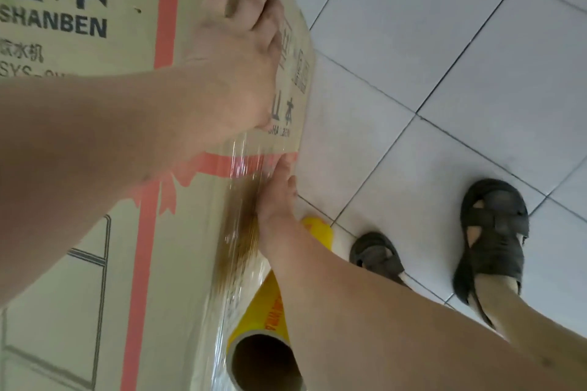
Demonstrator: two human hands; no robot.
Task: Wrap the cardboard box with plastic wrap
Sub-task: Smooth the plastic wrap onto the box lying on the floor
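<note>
Seen from above, the cardboard box [95,168] stood on a floor [444,73] of pale tiles with dark joints and filled the left of the view. We read "SHANBEN" in dark letters on its face, crossed by salmon-pink bands with a printed bow.

Our left hand [235,51] lay flat against the box near its right edge, fingers straight and spread, the grip wide and holding nothing, pressing on the cardboard. A small printed panel on the box's narrower side sat just beside those fingers.

Lower down, our right hand [276,197] reached along the same edge of the box, fingers extended toward the pink band and touching the plastic wrap [244,200], which lay stretched and glossy over the corner of the box. How far that grip closed on the film we could not tell; the fingers looked straight rather than curled.

The roll of wrap [263,343], a cardboard tube with a yellow printed label, stood just beside the box under our right forearm, its open end toward the camera and the film running up from it along the box's edge.

Two feet in dark strapped sandals [489,238] stood on the tiles to the right, apart from the box.
</note>
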